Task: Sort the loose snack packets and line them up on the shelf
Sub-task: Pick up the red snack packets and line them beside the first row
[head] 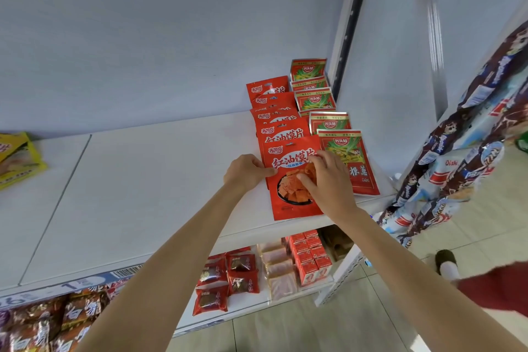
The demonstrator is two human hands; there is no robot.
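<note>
On the white shelf [143, 180], at its right end, two rows of snack packets run from back to front. The left row holds several orange-red packets; the front one [288, 203] lies flat at the shelf's front edge. My left hand [247, 173] pinches its left edge. My right hand [327, 180] rests on its right half, fingers spread over the picture. Just to the right runs a row of red packets with green stalks printed on them; the front one [357, 168] is partly covered by my right hand.
A yellow packet [17, 158] lies at the shelf's far left. The shelf below holds dark red sachets [225, 283], pale packs and small red boxes [310, 257]. A hanging strip of brown-and-blue snack bags [457, 166] stands to the right, beside a white upright post [345, 23].
</note>
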